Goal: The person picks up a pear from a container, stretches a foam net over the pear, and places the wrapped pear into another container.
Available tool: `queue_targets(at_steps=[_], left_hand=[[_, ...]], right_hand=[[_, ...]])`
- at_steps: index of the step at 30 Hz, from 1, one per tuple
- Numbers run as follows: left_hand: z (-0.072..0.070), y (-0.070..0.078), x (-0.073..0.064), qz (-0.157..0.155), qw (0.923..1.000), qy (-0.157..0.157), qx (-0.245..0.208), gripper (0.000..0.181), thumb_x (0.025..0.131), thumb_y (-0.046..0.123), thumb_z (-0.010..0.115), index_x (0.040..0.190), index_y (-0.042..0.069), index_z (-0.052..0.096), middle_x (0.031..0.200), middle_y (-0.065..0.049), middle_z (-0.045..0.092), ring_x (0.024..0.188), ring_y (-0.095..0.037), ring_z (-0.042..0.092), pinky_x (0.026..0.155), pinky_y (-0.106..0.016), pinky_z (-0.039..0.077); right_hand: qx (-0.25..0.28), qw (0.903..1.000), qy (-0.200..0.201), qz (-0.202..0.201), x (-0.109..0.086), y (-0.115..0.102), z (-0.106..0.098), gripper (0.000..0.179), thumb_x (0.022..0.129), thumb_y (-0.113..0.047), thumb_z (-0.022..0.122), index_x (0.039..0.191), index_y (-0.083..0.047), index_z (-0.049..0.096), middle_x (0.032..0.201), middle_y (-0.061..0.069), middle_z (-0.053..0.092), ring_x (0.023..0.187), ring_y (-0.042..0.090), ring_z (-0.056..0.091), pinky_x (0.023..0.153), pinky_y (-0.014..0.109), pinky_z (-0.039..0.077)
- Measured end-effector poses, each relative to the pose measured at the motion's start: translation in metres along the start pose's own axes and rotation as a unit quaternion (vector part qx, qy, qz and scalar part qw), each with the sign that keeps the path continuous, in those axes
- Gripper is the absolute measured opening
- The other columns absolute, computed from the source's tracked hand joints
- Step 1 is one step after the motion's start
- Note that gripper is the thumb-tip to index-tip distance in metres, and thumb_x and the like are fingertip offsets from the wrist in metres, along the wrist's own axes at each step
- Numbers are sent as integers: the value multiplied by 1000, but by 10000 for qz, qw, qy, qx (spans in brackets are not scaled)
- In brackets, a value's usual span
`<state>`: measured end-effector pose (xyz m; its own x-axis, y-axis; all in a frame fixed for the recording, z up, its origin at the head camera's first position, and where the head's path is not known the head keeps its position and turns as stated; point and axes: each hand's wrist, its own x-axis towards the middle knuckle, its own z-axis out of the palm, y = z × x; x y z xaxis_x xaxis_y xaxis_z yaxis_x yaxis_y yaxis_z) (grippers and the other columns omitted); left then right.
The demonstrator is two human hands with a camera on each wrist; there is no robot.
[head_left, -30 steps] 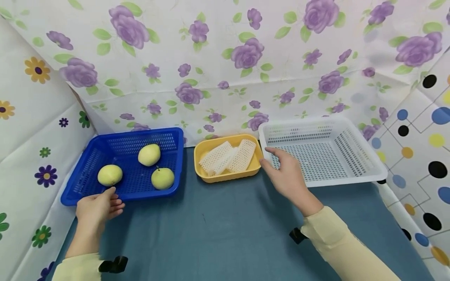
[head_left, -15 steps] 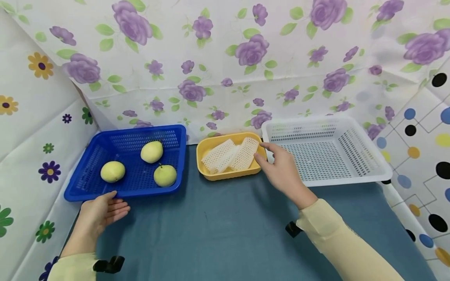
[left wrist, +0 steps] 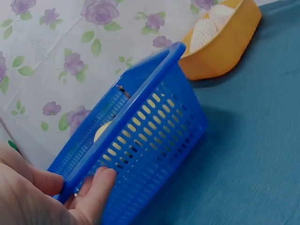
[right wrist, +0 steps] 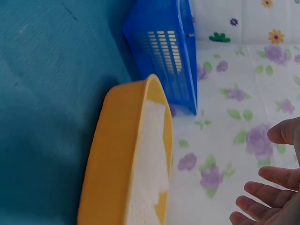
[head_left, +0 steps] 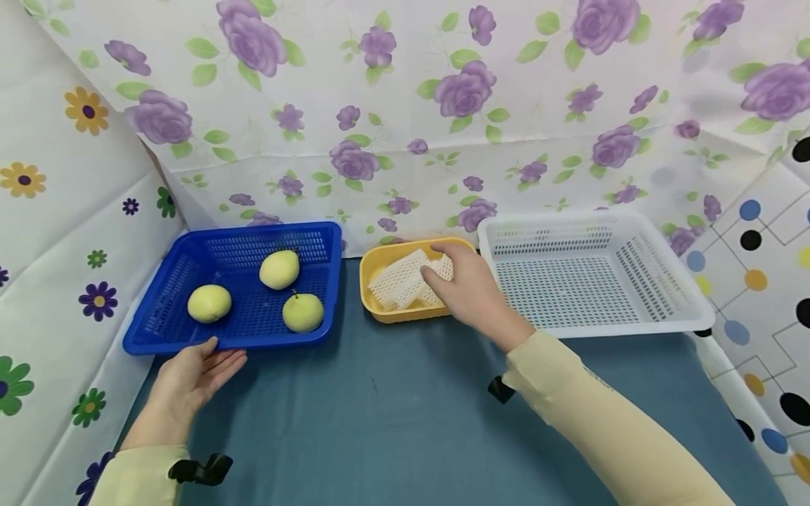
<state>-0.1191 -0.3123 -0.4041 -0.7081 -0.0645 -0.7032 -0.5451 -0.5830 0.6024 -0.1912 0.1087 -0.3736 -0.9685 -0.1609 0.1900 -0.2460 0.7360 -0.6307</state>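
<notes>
My left hand point(head_left: 190, 383) is at the front rim of a blue basket point(head_left: 234, 343). In the left wrist view its thumb point(left wrist: 49, 183) lies over the rim and its fingers are against the outside wall, pinching the edge. Inside the basket are three yellow-green pears, one at left point(head_left: 209, 303), one behind point(head_left: 279, 270) and one with a stem at right point(head_left: 303, 313). Over the right side of a yellow tray point(head_left: 405, 316) hovers my right hand point(head_left: 471, 292), fingers spread and holding nothing. White foam fruit nets point(head_left: 397, 281) lie in that tray, partly hidden by the hand.
To the right of the yellow tray stands a white perforated basket point(head_left: 569, 288) with nothing in it. A blue-green cloth point(head_left: 380, 414) covers the table. Flowered sheeting point(head_left: 405, 140) rises behind the containers, with patterned sheets at both sides.
My right hand has moved left, from the white basket's edge to above the foam nets. My left hand has shifted slightly up to the blue basket's rim. The pears stay put.
</notes>
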Motion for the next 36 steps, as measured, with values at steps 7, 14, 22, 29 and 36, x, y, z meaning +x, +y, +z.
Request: queue_targets(at_steps=[7,14,22,29,36], left_hand=[[0,-1,2,-213,9955,-98,-917,20,96,23,46,115,15,45,90,-13,65,90,-25,67,102,-38,44],[-1,-4,6,-139,9940,-109,-1083,34,95,22,48,128,20,37,90,-12,64,87,-24,67,106,-34,39],[-6,-3,8,-162,9960,-158,-859,50,94,22,50,139,22,27,87,-12,66,86,-21,68,102,-32,44],[-10,-4,8,-190,9963,-220,-810,41,94,22,51,132,21,35,86,-10,67,86,-19,68,101,-31,45],[-12,-4,9,-117,9962,-268,-815,20,94,20,52,113,16,47,86,-10,68,86,-20,68,99,-31,47]], right_hand=[[-241,9972,-597,-379,25,-45,30,52,90,-45,55,135,-20,48,137,-2,51,127,15,46,106,37,41],[-1125,9813,-1172,-1036,45,-98,75,55,91,-46,52,134,-10,49,134,5,54,124,18,50,102,34,45],[-2418,9414,-1805,-1509,52,-144,129,42,90,-50,51,115,-17,60,105,-4,62,99,11,55,87,30,50],[-2767,9196,-2347,-1507,51,-166,167,44,90,-53,52,119,-20,57,109,-4,61,100,12,60,81,29,55],[-3100,9149,-2372,-1027,52,-168,188,66,87,-54,55,136,-10,45,134,6,51,109,20,61,80,30,57]])
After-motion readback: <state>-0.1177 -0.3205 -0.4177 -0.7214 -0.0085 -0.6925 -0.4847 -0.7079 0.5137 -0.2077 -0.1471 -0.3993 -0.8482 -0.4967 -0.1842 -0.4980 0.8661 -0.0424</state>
